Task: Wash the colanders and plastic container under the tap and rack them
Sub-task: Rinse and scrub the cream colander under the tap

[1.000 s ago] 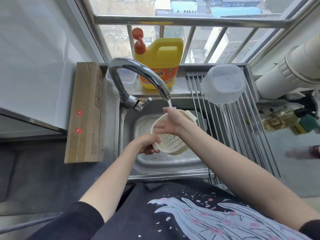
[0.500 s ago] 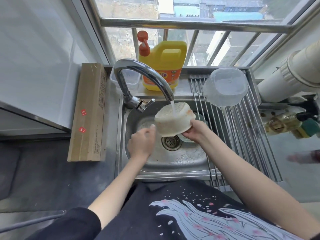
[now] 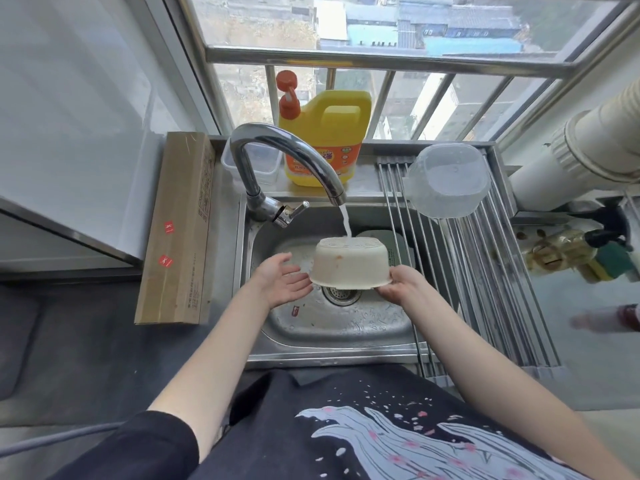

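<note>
Our right-hand fingers (image 3: 388, 291) curl under the rim of the cream colander (image 3: 349, 263) and grip it from below on its right side, so the right hand (image 3: 398, 285) alone carries it, upside down, over the steel sink (image 3: 332, 323). Our left hand (image 3: 282, 284) sits just to the left of the colander with palm turned up and fingers spread and relaxed, holding nothing; whether the fingertips touch the rim we cannot tell. Water from the curved chrome tap (image 3: 287, 168) falls onto the perforated base of the colander, which faces up, and a small orange mark shows on its near wall. Behind the colander, at the back right of the sink, we see a pale green item (image 3: 379, 237), mostly hidden. On the roll-up drying rack (image 3: 485, 271) that spans the right part of the sink, the clear plastic container (image 3: 446, 181) lies tipped on its side at the far end, its bottom towards us. Behind the tap, on the steel ledge, stand a yellow detergent bottle (image 3: 329, 140) with an orange pump and, to its left, a small clear box (image 3: 251, 164). A long brown cardboard box (image 3: 178, 226) lies on the tabletop (image 3: 86, 341) left of the sink. At the right, beyond the rack, are a green sponge (image 3: 613, 259) and a thick white pipe (image 3: 588, 147).
</note>
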Tool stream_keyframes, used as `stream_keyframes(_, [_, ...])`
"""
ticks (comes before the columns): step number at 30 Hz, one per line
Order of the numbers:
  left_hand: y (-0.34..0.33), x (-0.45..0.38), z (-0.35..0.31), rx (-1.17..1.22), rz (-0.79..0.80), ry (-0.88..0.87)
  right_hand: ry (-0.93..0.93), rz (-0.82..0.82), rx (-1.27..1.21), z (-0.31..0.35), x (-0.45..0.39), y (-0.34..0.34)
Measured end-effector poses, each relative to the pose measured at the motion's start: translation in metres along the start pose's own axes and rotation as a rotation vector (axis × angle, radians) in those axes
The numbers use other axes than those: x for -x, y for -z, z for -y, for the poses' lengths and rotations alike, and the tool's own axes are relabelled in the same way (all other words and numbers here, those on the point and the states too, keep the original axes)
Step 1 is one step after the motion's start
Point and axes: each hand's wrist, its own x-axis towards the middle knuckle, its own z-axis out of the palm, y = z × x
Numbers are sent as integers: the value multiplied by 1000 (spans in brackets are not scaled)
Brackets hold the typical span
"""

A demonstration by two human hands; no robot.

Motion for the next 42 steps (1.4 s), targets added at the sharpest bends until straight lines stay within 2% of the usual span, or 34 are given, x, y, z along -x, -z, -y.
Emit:
stream_keyframes(2, [-6,0,6,-154,-90,-119,-24,10,-78,-3,-2,0])
stream_keyframes(4, [-11,2,12,-564,-306,-488,-49,5,-136,-7,-6,-2])
stream_keyframes(5, [-15,6,14,-730,-350,-679,-51,-9,-150,-8,-7,-5])
stream_keyframes(6, [-21,10,17,-806,-310,-789,-51,-29,-150,-10,-9,-7])
stream_keyframes(8, [-33,10,21,-883,-162,-779,-42,-30,-129,-12,-6,-14])
stream_keyframes(11, [-50,2,17,-1045,-138,-728,-28,-32,-110,-13,0,-20])
stream_keyframes(17, [-63,-6,2,-1095,1,-836,-14,-41,-84,-2,-1,-14])
stream_keyframes(19, [-62,-5,-5,-1061,-44,-906,-12,-23,-110,0,-2,-10])
stream_keyframes(22, [-52,-4,-15,-963,-193,-994,-54,-21,-107,-3,0,-6])
stream_keyframes(24, [-54,-5,-14,-900,-249,-901,-59,-35,-126,-6,2,-11])
stream_keyframes(26, [-64,-5,-11,-841,-228,-703,-63,-44,-157,-10,3,-19])
stream_keyframes(29, [-77,4,-7,-1098,-245,-560,-57,-83,-140,-13,4,-26])
stream_keyframes(31, [-81,12,-5,-1353,-417,-656,-81,-81,-116,-12,3,-25])
stream_keyframes(33, [-86,20,-5,-1550,-586,-877,-95,-53,-126,-10,2,-24])
stream_keyframes(34, [-89,25,-4,-1607,-615,-992,-95,-36,-124,-9,2,-23])
stream_keyframes(36, [-91,30,0,-1594,-603,-1173,-98,-8,-124,-7,2,-23])
stream_keyframes(38, [-88,33,1,-1398,-468,-1208,-89,1,-137,-5,0,-20])
stream_keyframes(39, [-85,30,0,-1232,-346,-1147,-83,-6,-147,-3,-1,-17])
stream_keyframes(41, [-79,20,-6,-916,-105,-914,-77,-31,-161,-3,-4,-12])
stream_keyframes(42, [-77,16,-7,-800,-79,-828,-78,-35,-152,-3,-5,-11])
